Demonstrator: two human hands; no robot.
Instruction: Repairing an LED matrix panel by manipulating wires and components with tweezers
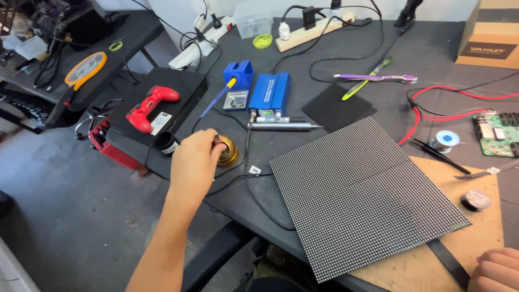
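Your left hand [195,162] reaches out over the near-left edge of the worktop [432,59], fingers [208,141] bunched narrow on something small at the brass tip cleaner [228,151] — what they pinch is hidden behind the hand. The cleaner sits on the worktop just in front of the blue iron stand [238,74], with the soldering iron [218,97] slanting out of that stand toward it. A black cup [166,143] stands just left of your hand.

Your right hand [497,269] rests at the bottom right corner on the wooden board [476,238], fingers curled in; whether they hold anything cannot be told — only the knuckles show.

Between the hands lies the LED panel [363,194], flat, dotted face up, one corner over the board. Behind it: blue power unit [270,94], a metal pen-shaped tool [284,126], a black pad [336,108]. To the right are tweezers [437,154], a solder spool [446,139], a green circuit board [497,134]. A red game controller [148,106] lies on a black box [162,111] at left.
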